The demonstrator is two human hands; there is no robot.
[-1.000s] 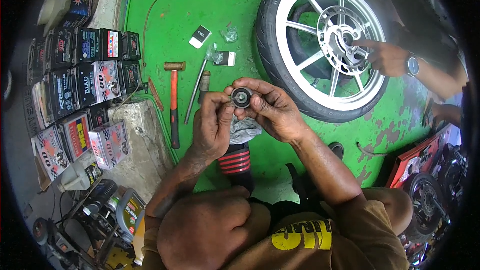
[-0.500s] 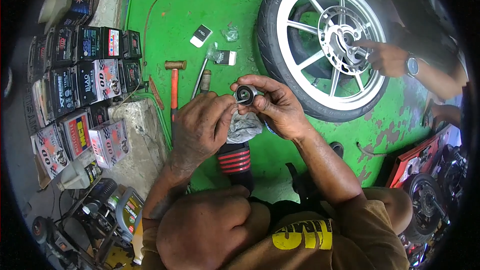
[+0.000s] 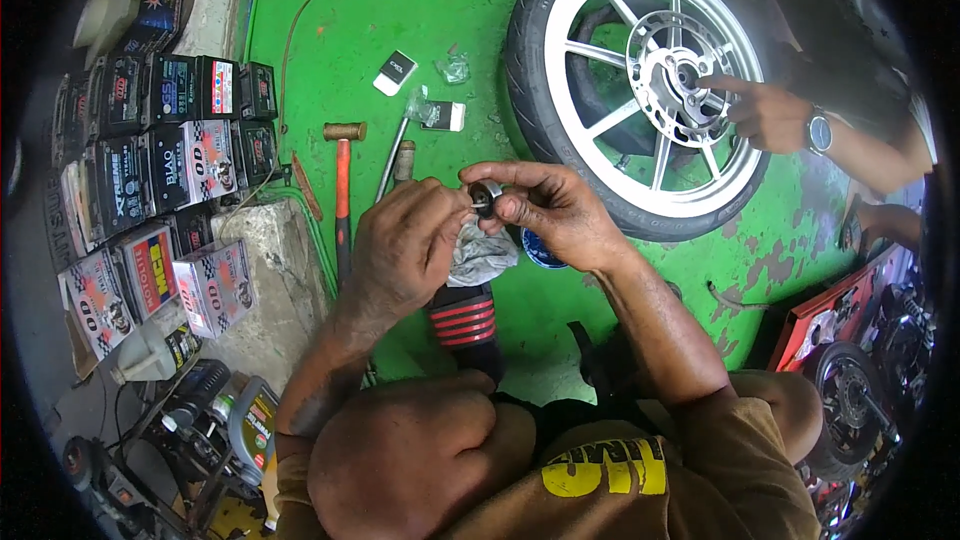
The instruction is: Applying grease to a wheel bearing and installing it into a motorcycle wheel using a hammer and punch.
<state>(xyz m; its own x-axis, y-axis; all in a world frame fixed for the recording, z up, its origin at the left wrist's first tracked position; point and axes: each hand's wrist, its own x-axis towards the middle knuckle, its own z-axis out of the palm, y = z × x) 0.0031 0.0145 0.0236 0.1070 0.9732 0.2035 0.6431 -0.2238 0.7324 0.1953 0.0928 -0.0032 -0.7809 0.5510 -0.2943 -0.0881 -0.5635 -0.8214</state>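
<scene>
Above the green floor [image 3: 345, 50], between the bent knees of the person, two bare hands are brought close together at one small part. It is a small metal bearing [image 3: 488, 194], and the right hand [image 3: 572, 222] has it clamped between the thumb and the fingers. The left hand [image 3: 402, 245] is at its left side with the fingers curled; whether they grip something, I cannot tell.

Just below the hands I see a crumpled grey rag [image 3: 483, 258], and beside it a blue round container [image 3: 541, 252], partly hidden by the right wrist. Beyond the left hand lie a hammer [image 3: 343, 178] with orange handle, a metal rod [image 3: 391, 162] and two small black-and-white boxes [image 3: 395, 74], with clear plastic wrapping [image 3: 453, 69] near them.

Farther to the right, a motorcycle wheel [image 3: 648, 73] with white spokes lies flat, and a co-worker's hand [image 3: 768, 118], with a wristwatch [image 3: 820, 133] at the wrist, points one finger at its hub. Along the left side, batteries [image 3: 120, 98] are stacked in rows behind a concrete block [image 3: 285, 265].
</scene>
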